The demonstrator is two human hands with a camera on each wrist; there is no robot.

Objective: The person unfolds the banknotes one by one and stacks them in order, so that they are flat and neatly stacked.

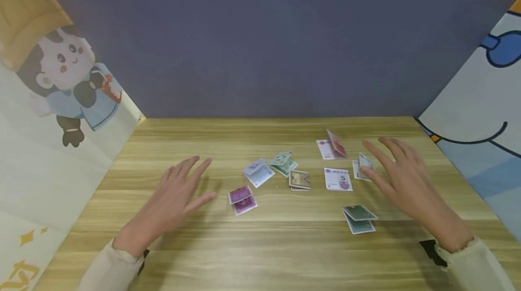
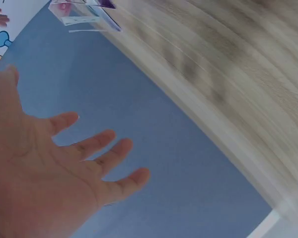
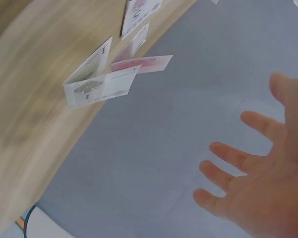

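Note:
Several small play banknotes, most of them folded, lie across the middle and right of the wooden table. My left hand point(image 1: 172, 198) hovers over the left side with fingers spread, holding nothing; a magenta note point(image 1: 242, 199) is nearest to it. Beyond that sit a blue-grey note point(image 1: 258, 172), a green note point(image 1: 283, 163) and a brown note point(image 1: 299, 180). On the right, my right hand point(image 1: 404, 180) is spread above the table, its thumb overlapping a folded white note point(image 1: 364, 166) in the head view. Close by are a red note point(image 1: 331, 146), a flat pale-purple note point(image 1: 338, 179) and a dark green note point(image 1: 359, 218).
The wooden table point(image 1: 244, 255) ends at a dark blue-grey panel point(image 1: 260, 42) at the back. A panel with a cartoon figure point(image 1: 77, 69) stands at the left. Another cartoon-printed panel point(image 1: 476, 101) borders the right side.

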